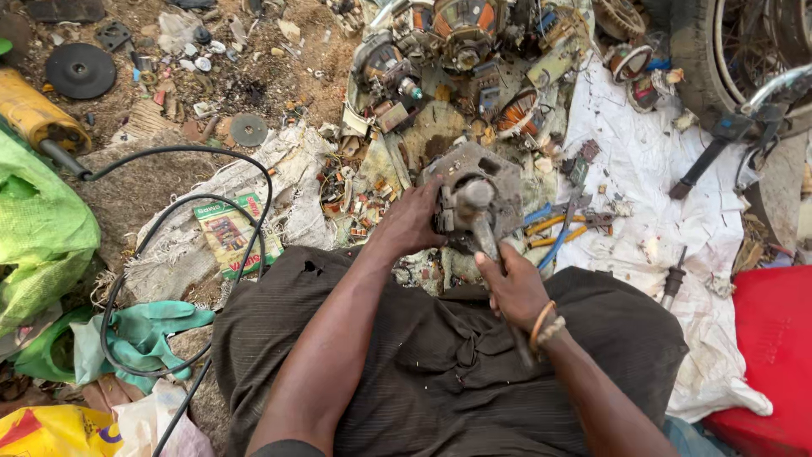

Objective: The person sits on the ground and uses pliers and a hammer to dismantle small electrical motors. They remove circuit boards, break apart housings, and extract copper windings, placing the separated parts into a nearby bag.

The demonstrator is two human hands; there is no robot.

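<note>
From the head camera I look straight down on my lap and the ground in front of it. My left hand is closed round the near left edge of a flat, grey, grimy metal housing plate that stands just past my knees; the fingertips curl behind the edge and I cannot see them. My right hand is wrapped tight round the handle of a steel hammer with a rounded head, the head lying against the middle of the plate. The lower end of the handle is hidden under my palm and wrist, so I cannot tell how long it is. What the hammer head actually meets is covered by the head itself.

Just right of the plate, on a stained white cloth, lie pliers with blue and yellow handles, their jaws half lost among scraps. Beyond the plate sits a heap of copper-wound motor parts, too tangled for me to separate piece from piece. A black cable loops across the dirt on the left, running to a yellow tool cut off by the frame edge. A red plastic object is cropped at the lower right, and a wheel is only partly in view at the upper right.
</note>
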